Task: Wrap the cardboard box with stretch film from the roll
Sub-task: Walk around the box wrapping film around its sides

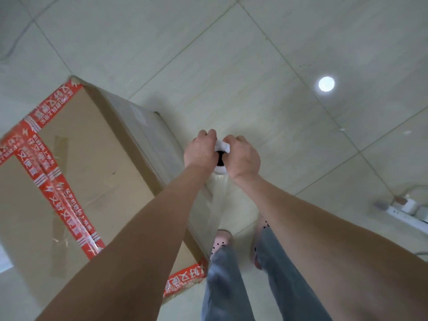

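Both hands meet over the top end of the stretch film roll (219, 169): the left hand (200, 150) has its fingers curled down around the roll's near-left rim, and the right hand (243, 156) closes on the opposite rim, its fingertips pinching a small crumpled white wad at the top; the two hands nearly touch, with the dark core of the roll showing between them. Pale tiled floor (231, 54) fills the view, with a round bright spot of light (326, 84) reflected in it at the upper right. The cardboard box (88, 144) stands on the floor to the left of the hands, its top crossed by strips of red printed tape (53, 105) and some clear tape. Its right side shows a glossy layer of film, and a translucent sheet of stretch film (216, 205) runs from the upright roll down toward the box's near corner. Below the forearms are legs in grey-blue jeans and two pink perforated clogs (222, 237), just beside the box. A white power strip (403, 213) with plugs lies on the floor at the right edge, well apart from the box.
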`<control>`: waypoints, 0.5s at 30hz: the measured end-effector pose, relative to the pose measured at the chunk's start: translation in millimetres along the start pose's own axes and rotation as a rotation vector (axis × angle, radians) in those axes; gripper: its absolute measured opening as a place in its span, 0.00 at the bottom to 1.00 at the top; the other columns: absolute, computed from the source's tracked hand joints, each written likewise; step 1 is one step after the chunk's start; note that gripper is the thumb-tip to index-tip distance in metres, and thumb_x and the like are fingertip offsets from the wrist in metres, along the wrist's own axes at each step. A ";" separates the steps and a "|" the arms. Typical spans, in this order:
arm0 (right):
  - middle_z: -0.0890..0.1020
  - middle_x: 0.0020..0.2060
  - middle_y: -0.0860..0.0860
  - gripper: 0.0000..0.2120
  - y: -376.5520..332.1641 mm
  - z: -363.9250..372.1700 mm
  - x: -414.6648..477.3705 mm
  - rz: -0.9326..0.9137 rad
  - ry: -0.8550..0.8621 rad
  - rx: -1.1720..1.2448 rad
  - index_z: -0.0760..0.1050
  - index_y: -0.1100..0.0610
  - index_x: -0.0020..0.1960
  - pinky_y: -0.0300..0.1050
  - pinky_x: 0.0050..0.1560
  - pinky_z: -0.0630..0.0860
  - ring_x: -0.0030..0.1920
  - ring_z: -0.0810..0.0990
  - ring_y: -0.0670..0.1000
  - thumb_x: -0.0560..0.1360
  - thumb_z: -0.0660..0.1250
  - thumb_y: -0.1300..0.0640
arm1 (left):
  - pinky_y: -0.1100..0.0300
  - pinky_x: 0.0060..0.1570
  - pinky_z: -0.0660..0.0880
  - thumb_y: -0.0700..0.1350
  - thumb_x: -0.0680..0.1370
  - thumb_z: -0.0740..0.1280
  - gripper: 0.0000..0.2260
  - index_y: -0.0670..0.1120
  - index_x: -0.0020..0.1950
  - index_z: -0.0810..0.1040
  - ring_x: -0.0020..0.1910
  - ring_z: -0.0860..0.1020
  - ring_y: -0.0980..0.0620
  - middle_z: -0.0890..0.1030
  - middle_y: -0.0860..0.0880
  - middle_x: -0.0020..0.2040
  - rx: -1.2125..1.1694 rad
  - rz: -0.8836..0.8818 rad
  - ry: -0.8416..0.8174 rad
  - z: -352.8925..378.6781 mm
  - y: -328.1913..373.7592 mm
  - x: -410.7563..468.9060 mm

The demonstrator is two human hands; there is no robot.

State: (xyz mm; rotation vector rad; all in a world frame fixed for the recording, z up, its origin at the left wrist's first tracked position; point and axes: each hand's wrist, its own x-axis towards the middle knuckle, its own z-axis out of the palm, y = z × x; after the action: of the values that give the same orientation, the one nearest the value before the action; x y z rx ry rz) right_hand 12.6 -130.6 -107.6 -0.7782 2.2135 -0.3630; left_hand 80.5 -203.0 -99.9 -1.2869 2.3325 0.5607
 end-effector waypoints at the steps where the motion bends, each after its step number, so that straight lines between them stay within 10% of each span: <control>1: 0.76 0.51 0.54 0.14 -2.4 -0.3 1.4 -0.047 -0.001 -0.006 0.76 0.51 0.57 0.46 0.40 0.69 0.50 0.78 0.59 0.74 0.60 0.60 | 0.55 0.37 0.66 0.39 0.74 0.62 0.10 0.42 0.55 0.71 0.48 0.76 0.41 0.73 0.43 0.52 -0.068 -0.077 0.012 -0.2 -1.7 -0.1; 8: 0.77 0.54 0.57 0.17 -18.4 5.5 15.2 0.047 -0.126 0.042 0.70 0.55 0.60 0.48 0.46 0.70 0.55 0.77 0.60 0.74 0.66 0.51 | 0.57 0.41 0.67 0.43 0.73 0.68 0.13 0.41 0.56 0.72 0.53 0.76 0.42 0.77 0.42 0.55 -0.344 -0.467 0.041 -9.5 -24.2 12.4; 15: 0.74 0.55 0.57 0.17 -33.4 4.6 26.4 -0.014 -0.112 -0.021 0.68 0.56 0.62 0.49 0.46 0.71 0.53 0.77 0.61 0.74 0.63 0.56 | 0.54 0.36 0.66 0.39 0.76 0.65 0.15 0.42 0.61 0.68 0.52 0.75 0.41 0.70 0.43 0.59 -0.034 -0.115 0.059 -13.7 -23.5 14.1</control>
State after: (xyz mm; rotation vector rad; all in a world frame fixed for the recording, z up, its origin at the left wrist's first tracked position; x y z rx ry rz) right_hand 15.8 -173.2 -109.8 -0.8063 2.1114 -0.2966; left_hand 91.5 -231.6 -99.5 -1.4611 2.2868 0.5336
